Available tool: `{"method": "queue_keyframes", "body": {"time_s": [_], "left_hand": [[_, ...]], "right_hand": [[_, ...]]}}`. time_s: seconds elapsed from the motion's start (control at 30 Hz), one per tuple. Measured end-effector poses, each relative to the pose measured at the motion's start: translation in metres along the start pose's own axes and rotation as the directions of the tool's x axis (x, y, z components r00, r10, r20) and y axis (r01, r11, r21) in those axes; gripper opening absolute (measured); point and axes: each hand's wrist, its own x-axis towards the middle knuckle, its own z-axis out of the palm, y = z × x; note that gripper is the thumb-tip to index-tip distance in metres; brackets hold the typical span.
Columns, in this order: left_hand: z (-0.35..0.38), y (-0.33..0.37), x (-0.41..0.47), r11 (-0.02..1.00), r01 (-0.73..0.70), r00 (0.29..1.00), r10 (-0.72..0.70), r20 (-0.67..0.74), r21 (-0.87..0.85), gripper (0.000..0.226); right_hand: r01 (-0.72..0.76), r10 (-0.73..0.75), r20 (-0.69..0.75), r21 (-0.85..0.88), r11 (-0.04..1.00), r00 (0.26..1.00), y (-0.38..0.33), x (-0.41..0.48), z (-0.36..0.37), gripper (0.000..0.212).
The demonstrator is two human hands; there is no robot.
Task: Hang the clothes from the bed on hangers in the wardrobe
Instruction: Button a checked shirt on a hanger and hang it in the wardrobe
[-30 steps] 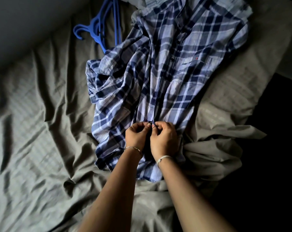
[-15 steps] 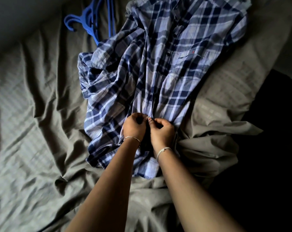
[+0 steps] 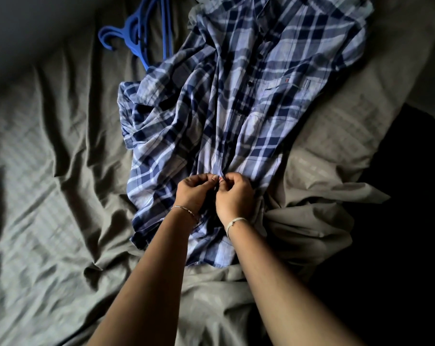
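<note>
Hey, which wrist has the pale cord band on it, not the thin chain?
The right wrist: its pale cord band is broader and whitish, while the left wrist wears only a thin chain bracelet.

Shirt point(image 3: 248, 108), hangers point(image 3: 136, 36) on bed point(image 3: 49, 171)

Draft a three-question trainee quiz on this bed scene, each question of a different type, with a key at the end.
1. True or false: the left hand and right hand both pinch the plaid shirt along its front opening.
2. Multiple choice: the blue hangers lie A) on top of the shirt's pocket, B) past the shirt's far left edge, C) in the right hand.
3. Fill in: the shirt lies spread on a rumpled grey ____.

Key: 1 true. 2 B. 3 bed sheet.
</note>
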Motion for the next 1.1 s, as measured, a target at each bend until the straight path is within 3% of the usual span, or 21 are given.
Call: {"method": "queue_keyframes", "body": {"time_s": [0.13, 0.37, 0.6, 0.7, 0.93, 1.1], "left_hand": [[-0.003, -0.001, 0.001, 0.998, 0.019, 0.999, -0.018, 0.03, -0.051, 0.009], [0.001, -0.002, -0.001, 0.999, -0.015, 0.999, 0.013, -0.036, -0.038, 0.01], [0.003, 0.004, -0.008, 0.996, 0.026, 1.0, -0.027, -0.005, -0.088, 0.01], [0.003, 0.005, -0.009, 0.991, 0.041, 0.999, -0.041, 0.001, -0.126, 0.01], [-0.004, 0.005, -0.006, 0.984, 0.087, 0.995, -0.079, 0.057, -0.158, 0.016], [-0.011, 0.004, -0.003, 0.981, 0.103, 0.99, -0.086, 0.11, -0.162, 0.017]], "right_hand": [[0.026, -0.027, 0.024, 0.033, 0.999, 0.999, 0.0, 0.001, 0.001, 0.008], [0.11, -0.11, 0.0, 0.057, 0.992, 0.994, 0.008, -0.006, 0.001, 0.018], [-0.06, 0.059, 0.011, 0.167, 0.984, 0.998, 0.002, -0.003, 0.001, 0.026], [-0.071, 0.067, 0.024, 0.209, 0.975, 0.997, -0.001, -0.005, 0.002, 0.026], [-0.171, 0.154, 0.076, 0.334, 0.927, 0.985, -0.001, -0.007, 0.019, 0.005], [-0.169, 0.16, 0.056, 0.316, 0.934, 0.986, -0.003, -0.005, 0.025, 0.019]]}}
